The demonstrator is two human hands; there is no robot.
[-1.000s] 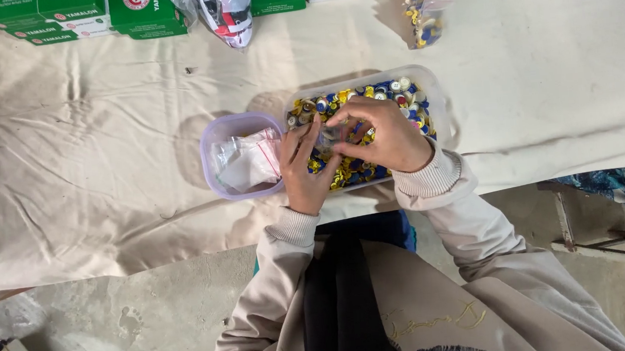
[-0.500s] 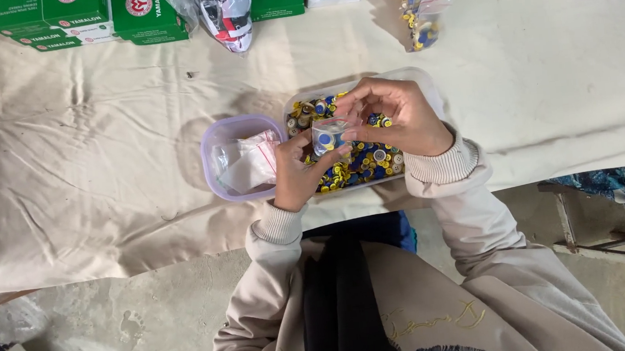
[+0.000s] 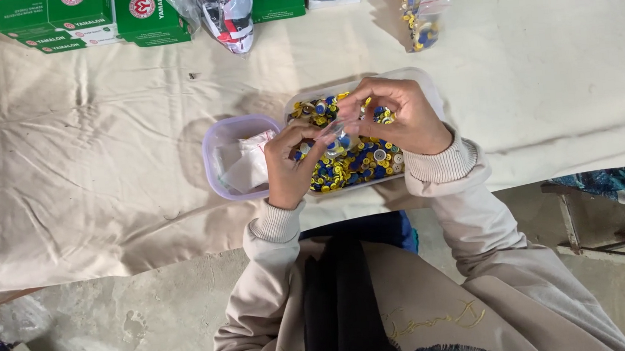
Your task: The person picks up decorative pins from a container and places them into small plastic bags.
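Just above centre frame, both hands meet over a clear tray (image 3: 424, 77) of yellow and blue buttons (image 3: 356, 166). The left hand (image 3: 291, 166) and right hand (image 3: 397, 117) pinch what looks like a small clear bag (image 3: 337, 131), its contents hard to discern. The right hand hides part of the tray.

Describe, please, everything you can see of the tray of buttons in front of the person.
The tray is a shallow, clear rectangular plastic container with rounded corners, lying flat on the cream cloth. It is filled with small round buttons, mostly yellow and blue, with a few white ones. Its left end sits right beside a smaller purple-rimmed tub holding white scraps. The left hand and right hand are over it, pinching a small clear bag between them and covering much of its middle.
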